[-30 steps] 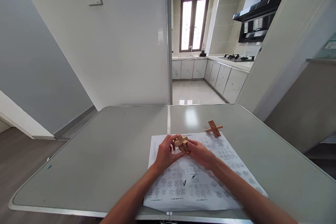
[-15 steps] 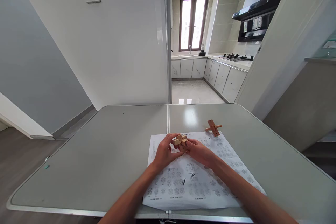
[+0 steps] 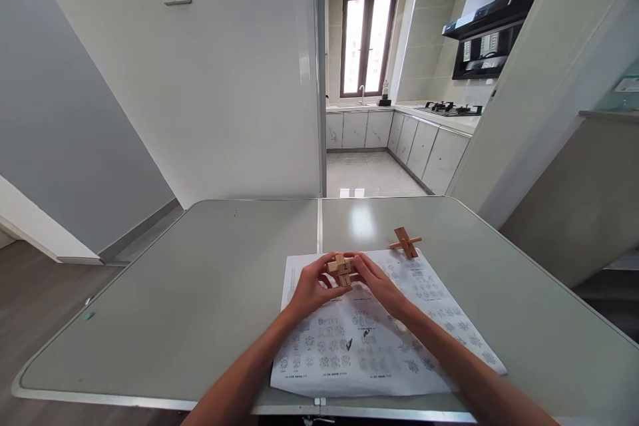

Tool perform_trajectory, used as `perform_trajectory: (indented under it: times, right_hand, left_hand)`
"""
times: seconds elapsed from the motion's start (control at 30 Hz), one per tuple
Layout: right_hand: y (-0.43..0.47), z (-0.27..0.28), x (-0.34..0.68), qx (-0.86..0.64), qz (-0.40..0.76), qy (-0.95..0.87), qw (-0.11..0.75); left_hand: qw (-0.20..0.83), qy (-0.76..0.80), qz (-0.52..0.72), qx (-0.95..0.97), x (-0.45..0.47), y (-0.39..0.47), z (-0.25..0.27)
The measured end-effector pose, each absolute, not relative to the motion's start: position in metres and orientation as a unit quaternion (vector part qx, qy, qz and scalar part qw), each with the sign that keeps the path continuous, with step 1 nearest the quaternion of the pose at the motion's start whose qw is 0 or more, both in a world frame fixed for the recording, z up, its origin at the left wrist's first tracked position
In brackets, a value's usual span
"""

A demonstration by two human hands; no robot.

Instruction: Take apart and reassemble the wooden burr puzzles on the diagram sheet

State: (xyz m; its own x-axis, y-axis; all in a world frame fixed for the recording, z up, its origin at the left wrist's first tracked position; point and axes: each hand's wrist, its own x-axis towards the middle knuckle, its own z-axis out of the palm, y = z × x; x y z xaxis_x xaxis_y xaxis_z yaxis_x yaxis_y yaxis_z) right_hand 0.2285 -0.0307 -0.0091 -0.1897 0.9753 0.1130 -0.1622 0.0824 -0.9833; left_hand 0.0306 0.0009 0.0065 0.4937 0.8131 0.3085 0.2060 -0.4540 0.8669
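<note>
A small wooden interlocking puzzle [image 3: 342, 267] made of light notched bars is held just above a printed instruction sheet [image 3: 379, 346]. My left hand [image 3: 312, 286] grips its left side with thumb and fingers. My right hand [image 3: 374, 281] grips its right side. One bar end faces me and carries a dark mark. A second wooden piece, a cross of two bars [image 3: 406, 242], lies on the table by the sheet's far right corner, apart from both hands.
The grey folding table [image 3: 174, 306] has a centre seam and a metal rim near me. A white wall stands behind its left half. Beyond the far edge an open doorway leads to a kitchen with cabinets [image 3: 424, 146].
Both hands have turned the puzzle between them, so a marked bar end now faces me. The right hand's fingers have shifted higher on the piece. The wooden cross has stayed put.
</note>
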Motion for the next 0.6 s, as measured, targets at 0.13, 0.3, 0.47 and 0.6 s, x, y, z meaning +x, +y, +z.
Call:
perform_trajectory:
  times: [0.13, 0.3, 0.47, 0.6]
  right_hand:
    - [-0.031, -0.0101, 0.2315, -0.434, 0.385, -0.632, 0.514]
    - [-0.034, -0.0069, 0.2355, -0.428, 0.316, -0.691, 0.489]
    - [-0.0313, -0.0122, 0.2367, -0.433, 0.385, -0.672, 0.461]
    - [-0.0273, -0.016, 0.2381, -0.413, 0.481, -0.631, 0.447]
  left_hand:
    - [0.449, 0.327, 0.382, 0.738, 0.0299, -0.0002, 0.0119]
    - [0.498, 0.306, 0.374, 0.72, 0.0305, -0.0036, 0.0155]
    - [0.493, 0.285, 0.382, 0.728, 0.0321, -0.0046, 0.0152]
    - [0.467, 0.275, 0.379, 0.751, 0.0319, -0.0056, 0.0172]
